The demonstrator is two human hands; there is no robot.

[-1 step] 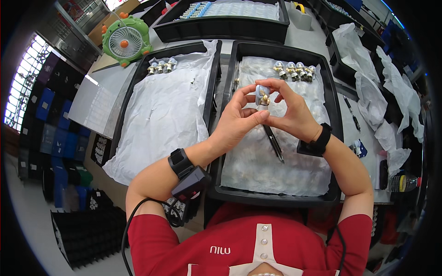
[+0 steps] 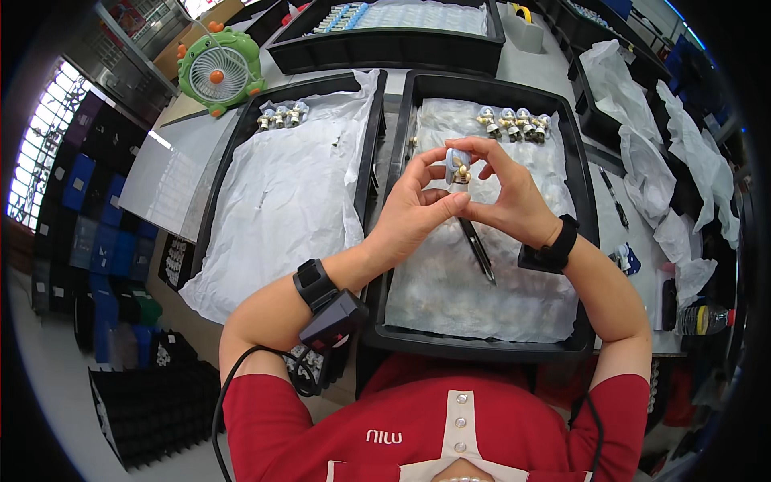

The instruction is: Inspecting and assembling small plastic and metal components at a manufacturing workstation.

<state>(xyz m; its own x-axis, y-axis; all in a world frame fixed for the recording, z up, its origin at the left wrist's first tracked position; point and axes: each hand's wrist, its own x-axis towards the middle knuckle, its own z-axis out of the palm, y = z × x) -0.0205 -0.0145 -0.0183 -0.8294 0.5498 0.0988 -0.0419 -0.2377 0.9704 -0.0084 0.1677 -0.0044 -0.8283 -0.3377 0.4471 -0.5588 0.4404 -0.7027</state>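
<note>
Over the right-hand black tray, both my hands are raised together around a small figurine with a pale blue-grey head and gold details. My left hand is closed on its left side, fingers behind and thumb in front. From the other side my right hand grips it at the top with curled fingers. The two thumbs meet below the figurine. A dark pen slants down from beneath the thumbs, tip toward me; which hand bears it, if either, is hidden. Several similar figurines stand at the tray's far end.
The left tray is lined with white paper and holds a few figurines at its far end. A green fan stands far left, another black tray at the back. Right are crumpled sheets, a pen and a bottle.
</note>
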